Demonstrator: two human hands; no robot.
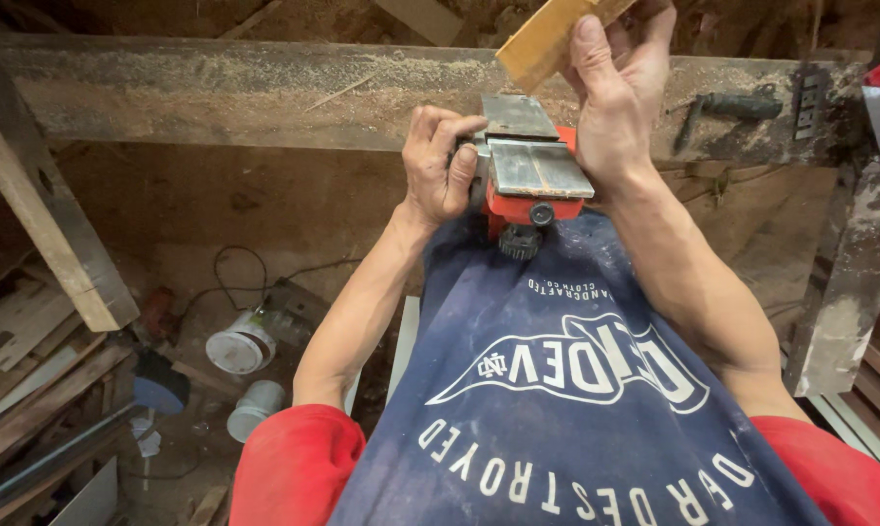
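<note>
An upturned red electric planer (pixel 529 170) with a grey metal sole rests against my blue apron, its sole facing up. My left hand (pixel 440 161) grips the planer's left side. My right hand (pixel 615 83) holds a short yellowish wooden piece (pixel 547 37), tilted, just above the far end of the planer's sole. Whether the wood touches the sole cannot be told.
A dusty wooden beam (pixel 264 93) crosses behind the hands. A slanted plank (pixel 45 214) stands at the left. Below lie white plastic tubs (pixel 240 346), a cable, scrap boards (pixel 31 380) and sawdust. A metal post (pixel 849 282) rises at the right.
</note>
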